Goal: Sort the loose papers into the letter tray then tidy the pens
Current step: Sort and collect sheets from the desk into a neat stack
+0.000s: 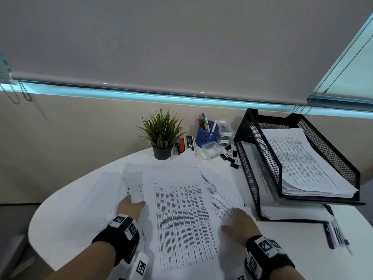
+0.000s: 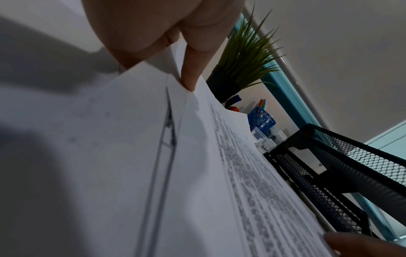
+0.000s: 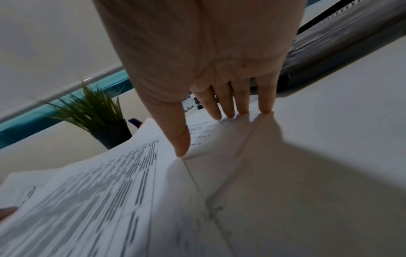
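We work at a round white table (image 1: pixel 66 225) set against a beige wall under a drawn grey blind. Nearest us, our left hand (image 1: pixel 131 207) lies on the left side of the fanned white printed sheets (image 1: pixel 181 209), the thumb and a finger (image 2: pixel 190 76) seeming to nip a sheet edge, though how firmly we cannot tell. Our right hand (image 1: pixel 238 220) rests flat on the right side of the spread, fingers (image 3: pixel 241 102) straight and splayed, tips pressing the paper and holding nothing. To gather well, we judge we should sweep both hands inward so the edges square up, then lift the stack as one without creasing corners. Just right of the sheets stands the black wire-mesh two-tier letter tray (image 1: pixel 258 158), both tiers already holding paper. Loose dark pens (image 1: pixel 335 231) lie on the table near its front. Farther back sit black binder clips (image 1: pixel 230 153), a blue perforated pen cup (image 1: pixel 206 134) and a green potted plant (image 1: pixel 162 132).
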The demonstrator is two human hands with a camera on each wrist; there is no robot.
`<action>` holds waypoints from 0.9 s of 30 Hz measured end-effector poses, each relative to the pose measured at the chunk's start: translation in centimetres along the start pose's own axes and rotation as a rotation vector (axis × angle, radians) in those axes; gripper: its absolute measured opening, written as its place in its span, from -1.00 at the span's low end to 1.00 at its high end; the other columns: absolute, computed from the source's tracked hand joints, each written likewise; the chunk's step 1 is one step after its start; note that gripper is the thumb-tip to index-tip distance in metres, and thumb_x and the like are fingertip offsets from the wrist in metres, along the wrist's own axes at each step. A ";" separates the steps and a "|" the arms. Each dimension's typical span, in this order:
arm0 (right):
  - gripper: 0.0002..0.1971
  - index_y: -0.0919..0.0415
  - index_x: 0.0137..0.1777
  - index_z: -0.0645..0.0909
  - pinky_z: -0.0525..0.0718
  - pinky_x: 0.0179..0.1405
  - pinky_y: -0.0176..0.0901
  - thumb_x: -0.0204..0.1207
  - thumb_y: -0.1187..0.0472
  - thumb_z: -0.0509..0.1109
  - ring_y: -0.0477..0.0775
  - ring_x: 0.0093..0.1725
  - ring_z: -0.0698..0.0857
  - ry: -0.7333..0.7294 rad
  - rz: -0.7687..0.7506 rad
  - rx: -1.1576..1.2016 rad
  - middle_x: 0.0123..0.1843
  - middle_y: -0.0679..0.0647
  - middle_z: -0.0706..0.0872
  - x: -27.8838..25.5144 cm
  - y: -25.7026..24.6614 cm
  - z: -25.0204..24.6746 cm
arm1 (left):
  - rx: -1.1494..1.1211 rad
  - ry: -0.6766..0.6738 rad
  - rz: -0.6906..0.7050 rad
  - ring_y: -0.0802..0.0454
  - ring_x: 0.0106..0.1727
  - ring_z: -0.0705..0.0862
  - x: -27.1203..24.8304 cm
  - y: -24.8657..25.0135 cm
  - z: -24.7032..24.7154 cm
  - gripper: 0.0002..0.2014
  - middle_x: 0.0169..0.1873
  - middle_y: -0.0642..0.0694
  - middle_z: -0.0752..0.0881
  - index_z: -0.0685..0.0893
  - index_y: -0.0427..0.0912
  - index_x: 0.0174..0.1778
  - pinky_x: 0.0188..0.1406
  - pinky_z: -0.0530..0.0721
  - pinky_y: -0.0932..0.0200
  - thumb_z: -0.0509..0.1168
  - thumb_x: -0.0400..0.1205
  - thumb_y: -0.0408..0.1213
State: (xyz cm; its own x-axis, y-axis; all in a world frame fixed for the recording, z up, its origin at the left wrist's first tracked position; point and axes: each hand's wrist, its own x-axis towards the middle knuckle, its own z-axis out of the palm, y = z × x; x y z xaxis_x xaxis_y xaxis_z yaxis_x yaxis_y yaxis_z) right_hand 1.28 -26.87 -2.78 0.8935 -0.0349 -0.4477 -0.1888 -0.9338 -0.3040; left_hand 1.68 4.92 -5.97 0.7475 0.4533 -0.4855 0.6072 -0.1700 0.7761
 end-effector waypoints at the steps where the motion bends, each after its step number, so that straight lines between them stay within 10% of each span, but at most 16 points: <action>1: -0.75 0.09 -0.22 0.42 0.47 -0.23 -0.20 0.27 -0.07 0.25 0.00 -0.19 0.52 -0.012 -0.008 -0.050 -0.18 -0.02 0.53 0.0 -0.2 0.0 | 0.017 0.013 -0.002 -0.29 0.20 0.63 -0.1 0.0 0.0 -0.67 0.20 -0.37 0.67 0.59 -0.41 0.25 0.11 0.53 0.06 0.33 0.58 -0.37; 8: -0.73 0.09 -0.35 0.32 0.32 -0.44 -0.31 0.51 0.02 0.23 -0.03 -0.24 0.51 -0.067 -0.009 -0.181 -0.33 -0.07 0.46 0.3 -1.4 -1.1 | -0.031 0.024 -0.035 -0.28 0.23 0.62 -0.4 0.4 0.8 -0.65 0.23 -0.35 0.65 0.58 -0.41 0.27 0.10 0.51 0.07 0.32 0.59 -0.34; 14: -0.43 0.22 0.48 0.37 0.53 0.31 -0.10 0.52 0.03 0.36 0.12 0.35 0.55 0.023 -0.030 -0.049 0.42 0.15 0.49 4.7 -2.1 -3.7 | -0.045 -0.014 -0.005 -0.27 0.19 0.65 -0.4 0.4 1.4 -0.63 0.19 -0.33 0.68 0.60 -0.38 0.26 0.18 0.58 0.01 0.39 0.53 -0.40; 22: -0.28 0.20 0.65 0.10 0.32 0.55 -0.07 0.51 0.32 0.28 0.16 0.58 0.32 -0.002 -0.049 0.070 0.63 0.16 0.28 11.0 -2.5 -4.5 | 0.027 0.018 0.080 -0.21 0.11 0.68 -0.1 -0.1 1.7 -0.68 0.10 -0.27 0.74 0.67 -0.28 0.19 0.16 0.61 -0.05 0.40 0.51 -0.34; 27: -0.22 0.08 0.65 0.07 0.33 0.53 0.09 0.45 0.16 0.31 0.15 0.58 0.23 0.016 -0.033 -0.008 0.61 0.04 0.29 12.5 -2.6 -4.3 | -0.110 0.032 0.003 -0.16 -0.02 0.72 0.3 -0.4 1.5 -0.73 -0.05 -0.24 0.77 0.72 -0.27 0.09 0.10 0.67 -0.04 0.46 0.46 -0.39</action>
State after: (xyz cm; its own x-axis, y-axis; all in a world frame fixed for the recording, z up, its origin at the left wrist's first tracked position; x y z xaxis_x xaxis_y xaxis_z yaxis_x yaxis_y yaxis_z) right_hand 14.75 -26.38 -3.97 0.9057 -0.0097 -0.4239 -0.1560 -0.9372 -0.3120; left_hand 2.03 3.78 -7.06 0.7397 0.4805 -0.4712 0.5700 -0.0750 0.8182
